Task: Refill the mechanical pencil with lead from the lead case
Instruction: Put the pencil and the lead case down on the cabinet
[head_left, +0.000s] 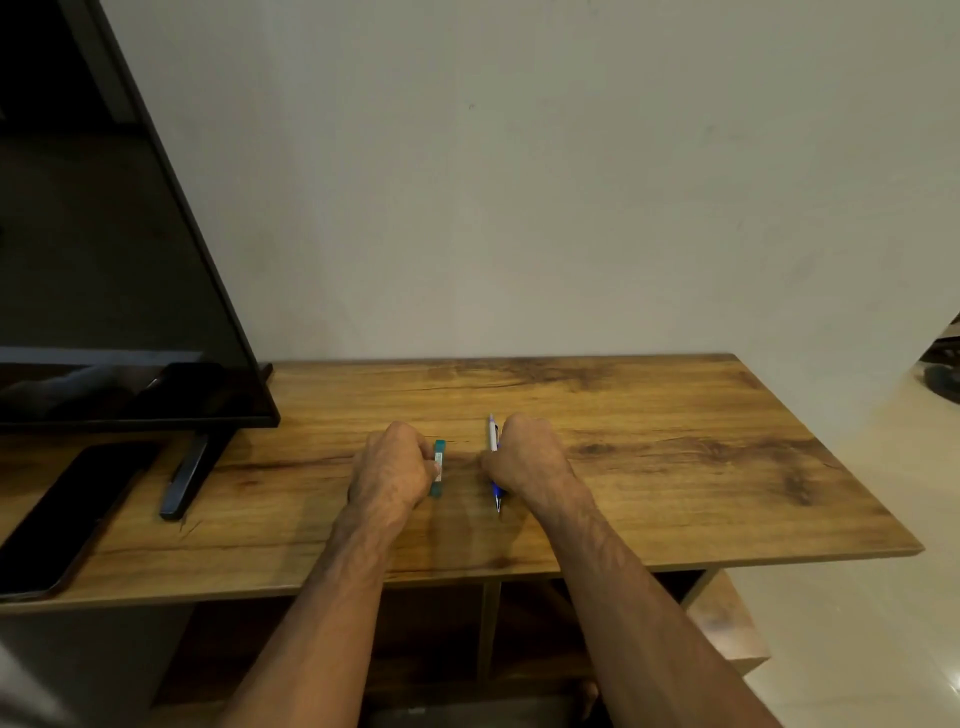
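A teal lead case (439, 467) with a pale label lies on the wooden table (675, 467), and my left hand (395, 467) curls round its left side, fingers pinching it. A white and blue mechanical pencil (494, 462) lies lengthwise just to the right, its tip pointing toward me. My right hand (527, 457) is curled over the pencil's middle and grips it against the tabletop. Both forearms reach in from the bottom of the view.
A black monitor (119, 260) stands at the left on a dark foot (184, 483). A dark phone (72, 514) lies flat near the left front edge. Behind the table is a plain wall. The table's right edge drops to a tiled floor.
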